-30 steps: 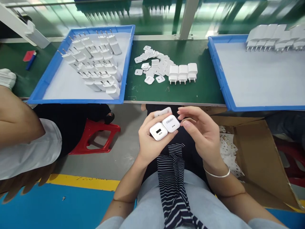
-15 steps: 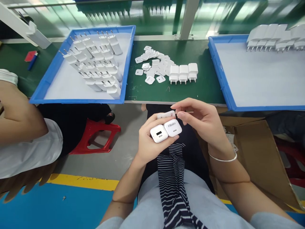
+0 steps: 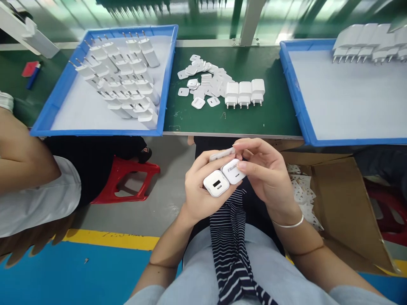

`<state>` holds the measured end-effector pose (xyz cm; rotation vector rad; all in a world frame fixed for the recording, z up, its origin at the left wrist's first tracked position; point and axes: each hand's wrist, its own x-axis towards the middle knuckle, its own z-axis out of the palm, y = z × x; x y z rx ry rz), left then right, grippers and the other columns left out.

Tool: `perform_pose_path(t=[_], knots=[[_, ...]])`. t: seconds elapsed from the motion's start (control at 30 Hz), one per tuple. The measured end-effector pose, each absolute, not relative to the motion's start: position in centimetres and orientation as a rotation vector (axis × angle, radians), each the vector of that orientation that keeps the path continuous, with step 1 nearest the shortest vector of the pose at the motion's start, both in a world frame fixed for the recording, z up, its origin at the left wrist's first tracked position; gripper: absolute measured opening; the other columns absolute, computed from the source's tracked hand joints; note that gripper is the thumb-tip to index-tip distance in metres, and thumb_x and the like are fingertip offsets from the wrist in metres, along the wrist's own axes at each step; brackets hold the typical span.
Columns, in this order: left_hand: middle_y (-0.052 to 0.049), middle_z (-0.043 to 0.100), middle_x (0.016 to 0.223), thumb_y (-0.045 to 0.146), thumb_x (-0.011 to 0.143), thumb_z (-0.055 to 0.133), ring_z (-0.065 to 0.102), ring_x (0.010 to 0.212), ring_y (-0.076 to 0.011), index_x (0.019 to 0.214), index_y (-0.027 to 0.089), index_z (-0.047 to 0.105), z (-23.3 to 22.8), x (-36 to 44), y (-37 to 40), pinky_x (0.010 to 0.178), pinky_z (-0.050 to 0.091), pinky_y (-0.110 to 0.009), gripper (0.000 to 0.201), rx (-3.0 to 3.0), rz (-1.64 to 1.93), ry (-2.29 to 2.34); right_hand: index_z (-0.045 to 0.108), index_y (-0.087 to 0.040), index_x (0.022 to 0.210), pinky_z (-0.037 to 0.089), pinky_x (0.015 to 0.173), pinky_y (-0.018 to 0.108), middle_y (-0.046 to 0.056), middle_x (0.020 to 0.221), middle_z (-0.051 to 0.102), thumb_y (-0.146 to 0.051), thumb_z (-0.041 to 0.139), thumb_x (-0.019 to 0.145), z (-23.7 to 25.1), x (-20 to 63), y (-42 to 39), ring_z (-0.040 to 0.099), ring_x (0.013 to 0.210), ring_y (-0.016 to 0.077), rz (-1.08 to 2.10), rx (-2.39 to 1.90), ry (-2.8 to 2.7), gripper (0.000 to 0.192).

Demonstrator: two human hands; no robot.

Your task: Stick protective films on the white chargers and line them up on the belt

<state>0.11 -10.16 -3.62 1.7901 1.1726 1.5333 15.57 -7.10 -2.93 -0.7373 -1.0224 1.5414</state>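
Chargers held in both hands over the lap

Fingers (image 3: 203,163) of the left hand (image 3: 199,190) curl around a small bunch of white chargers (image 3: 222,178), pinching them from the far side while the thumb presses from below. Two of the chargers face up side by side, one showing a dark port, the other a printed name and a slot; a third sits just behind them, mostly hidden. The right hand (image 3: 267,178) comes in from the other side, its thumb touching the edge of the charger with the printed name and its fingers bent over the top of the third one, closed lightly on the bunch.

Both hands are held above the person's lap, in front of the desk (image 3: 273,118) edge. On the green desk, three more chargers (image 3: 244,93) stand in a row with their pins toward the person, touching a loose pile of small white caps (image 3: 203,78). A blue tray (image 3: 63,97) to the left holds rows of chargers lying at a slant. Another blue tray (image 3: 295,97) to the right has a row of chargers at its far edge. A cardboard box (image 3: 343,207) stands open by the right knee. Another person's arm (image 3: 22,156) shows at the far left.
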Motion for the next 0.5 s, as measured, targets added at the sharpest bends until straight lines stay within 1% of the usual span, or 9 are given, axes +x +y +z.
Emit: perform_pose_path(t=[0.1,0.23,0.37,0.5], knots=[[-0.007,0.073,0.121,0.018,0.076,0.086,0.073,0.104,-0.0199,0.119,0.022,0.074,-3.8,0.0,-10.2,0.093,0.063,-0.033,0.044,1.859,1.526,1.219,0.081,-0.028,0.096,0.051,0.079,0.021,-0.002,0.098,0.07,-0.006,0.08,0.077,-3.1,15.3,-7.1,0.058,0.084,0.0104,1.605,-0.736,-0.941,0.029],[-0.008,0.073,0.124,0.015,0.077,0.084,0.072,0.108,-0.0201,0.121,0.02,0.073,-4.1,-0.2,-10.2,0.096,0.061,-0.033,0.046,1.931,1.527,1.19,0.08,-0.028,0.091,0.051,0.075,0.021,-0.002,0.097,0.068,-0.007,0.08,0.075,-3.2,15.0,-7.2,0.059,0.084,0.0106,1.674,-0.742,-0.85,0.027],[-0.009,0.073,0.122,0.015,0.075,0.086,0.072,0.108,-0.0196,0.119,0.019,0.075,-4.1,-0.3,-10.0,0.096,0.061,-0.031,0.046,1.842,1.531,1.156,0.079,-0.028,0.091,0.051,0.073,0.022,-0.001,0.093,0.067,-0.008,0.081,0.074,-2.7,15.1,-7.0,0.057,0.082,0.0117,1.675,-0.779,-0.879,0.026],[-0.008,0.074,0.116,0.019,0.073,0.09,0.072,0.105,-0.0202,0.116,0.022,0.076,-4.0,-0.6,-9.7,0.093,0.061,-0.032,0.046,1.677,1.524,1.069,0.078,-0.027,0.097,0.046,0.059,0.02,-0.001,0.088,0.064,-0.014,0.08,0.081,-1.9,15.6,-6.5,0.054,0.075,0.0111,1.726,-0.773,-1.001,0.021]])
